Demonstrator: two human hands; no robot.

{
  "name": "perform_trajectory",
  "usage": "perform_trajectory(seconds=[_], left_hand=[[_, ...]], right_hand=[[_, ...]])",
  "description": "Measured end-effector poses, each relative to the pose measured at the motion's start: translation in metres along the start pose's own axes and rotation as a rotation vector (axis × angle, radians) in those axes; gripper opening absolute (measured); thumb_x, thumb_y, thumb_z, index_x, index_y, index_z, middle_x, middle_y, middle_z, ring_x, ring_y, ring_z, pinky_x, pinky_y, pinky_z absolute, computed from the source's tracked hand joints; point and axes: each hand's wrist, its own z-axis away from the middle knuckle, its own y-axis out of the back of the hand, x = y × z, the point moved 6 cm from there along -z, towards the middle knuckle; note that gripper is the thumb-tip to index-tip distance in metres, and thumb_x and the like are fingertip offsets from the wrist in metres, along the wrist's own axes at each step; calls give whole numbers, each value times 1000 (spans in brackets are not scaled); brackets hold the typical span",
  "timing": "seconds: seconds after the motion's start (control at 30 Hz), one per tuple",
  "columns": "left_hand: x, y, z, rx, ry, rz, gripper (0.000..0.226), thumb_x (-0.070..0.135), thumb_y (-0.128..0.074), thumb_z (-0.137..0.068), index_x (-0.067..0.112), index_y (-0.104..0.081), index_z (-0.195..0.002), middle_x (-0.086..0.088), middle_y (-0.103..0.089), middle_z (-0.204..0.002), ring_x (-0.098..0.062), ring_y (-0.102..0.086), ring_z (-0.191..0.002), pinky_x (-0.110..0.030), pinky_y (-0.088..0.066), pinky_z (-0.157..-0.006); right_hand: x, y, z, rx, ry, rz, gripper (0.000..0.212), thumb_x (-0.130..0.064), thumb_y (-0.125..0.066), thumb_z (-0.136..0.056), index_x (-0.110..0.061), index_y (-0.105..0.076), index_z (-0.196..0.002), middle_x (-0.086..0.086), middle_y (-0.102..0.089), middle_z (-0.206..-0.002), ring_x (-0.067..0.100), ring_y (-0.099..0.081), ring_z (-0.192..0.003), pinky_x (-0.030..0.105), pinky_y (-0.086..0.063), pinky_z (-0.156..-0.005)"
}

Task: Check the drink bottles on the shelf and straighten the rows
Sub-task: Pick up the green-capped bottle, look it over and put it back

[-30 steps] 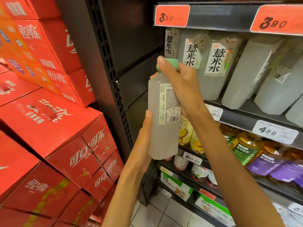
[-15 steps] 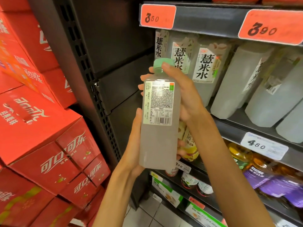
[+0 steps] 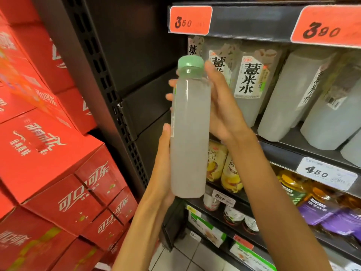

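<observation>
Shelf [image 3: 289,147] of bottled drinks beside stacked red cartons [image 3: 48,153].

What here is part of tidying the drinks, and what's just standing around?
Part of the job: the cloudy bottle with a green cap, held by left hand and right hand; shelved matching bottles.
Just around: red cola cartons, orange price tags.

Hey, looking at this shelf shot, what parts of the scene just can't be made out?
All in the head view:
- Cloudy plastic bottle with green cap: its label is turned edge-on, so the print is unreadable.
- Left hand: its fingers are behind the bottle.
- Right hand: it covers the lower label of one shelved bottle.
- Orange price tag: the small print is blurred.
- Purple-labelled bottles: blurred and cut by the right edge.
</observation>
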Motion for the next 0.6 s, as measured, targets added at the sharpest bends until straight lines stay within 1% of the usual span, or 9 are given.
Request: perform_trajectory(seconds=[0.03, 0.13, 0.17, 0.23, 0.3, 0.33, 0.4, 0.5, 0.6], left_hand=[[0, -1, -1, -30, 16, 9, 50, 54, -24, -102, 35, -69, -92, 2, -68, -72, -15, -66, -58, -33, -52, -57], [-2, 0, -3, -78, 38, -48, 49, 50, -24, -104, 38, -69, -89, 4, -68, -69, -16, -65, -58, -34, -52, -56], [-3, 3, -3, -74, 33, -69, 48, 51, -24, -104, 40, -69, -91, 5, -70, -74, -16, -67, -64, -34, -53, -57], [-3, 9, 2, -76, 23, -87, 49, 61, -24, -98, 41, -67, -109, 7, -73, -100, -16, -70, -91, -24, -56, -71], [0, 14, 6, -83, 46, -96, 65, 77, -28, -86, 37, -58, -128, 4, -67, -123, -15, -63, -113, -19, -53, -85], [1, 14, 7, -95, 53, -119, 67, 80, -32, -82, 39, -57, -129, 5, -66, -124, -14, -63, -114, -19, -52, -87], [3, 11, 9, -141, 52, -134, 55, 78, -38, -79, 47, -62, -118, 7, -69, -116, -14, -67, -106, -22, -55, -82], [7, 3, 11, -155, 54, -51, 48, 70, -42, -80, 44, -66, -112, 0, -72, -110, -18, -71, -94, -27, -57, -74], [10, -6, 12, -188, 39, 103, 52, 67, -40, -88, 34, -63, -122, -5, -72, -109, -20, -71, -89, -32, -57, -72]], right_hand=[[4, -3, -2, -30, -27, -17, 49, -45, -32, -99, -10, -58, -122, 15, -67, -112, 29, -66, -103, 39, -54, -89], [9, -9, -5, -21, -34, -55, 41, -44, -41, -96, -11, -64, -101, 6, -67, -86, 16, -66, -76, 30, -54, -71], [9, -8, -5, 8, -30, -47, 37, -43, -46, -93, -11, -63, -97, 5, -65, -83, 15, -63, -72, 29, -52, -69], [7, 0, -4, 105, 25, 54, 31, -41, -55, -90, -12, -63, -95, 5, -64, -80, 14, -63, -70, 29, -52, -68], [1, 5, -1, 225, 102, 209, 27, -40, -59, -92, -14, -64, -94, 4, -65, -78, 16, -65, -73, 32, -54, -73], [0, 6, 0, 275, 116, 252, 27, -41, -60, -92, -14, -63, -94, 5, -64, -78, 17, -66, -75, 34, -54, -75], [-1, 6, 2, 330, 107, 293, 37, -44, -60, -92, -9, -62, -101, 7, -63, -79, 19, -66, -76, 35, -55, -79], [-5, 6, 2, 312, 64, 257, 56, -49, -55, -92, -1, -57, -121, 10, -65, -89, 22, -68, -86, 39, -54, -88], [-5, 7, 2, 165, 65, 65, 41, -44, -45, -98, -13, -60, -121, 7, -69, -103, 21, -66, -101, 37, -52, -92]])
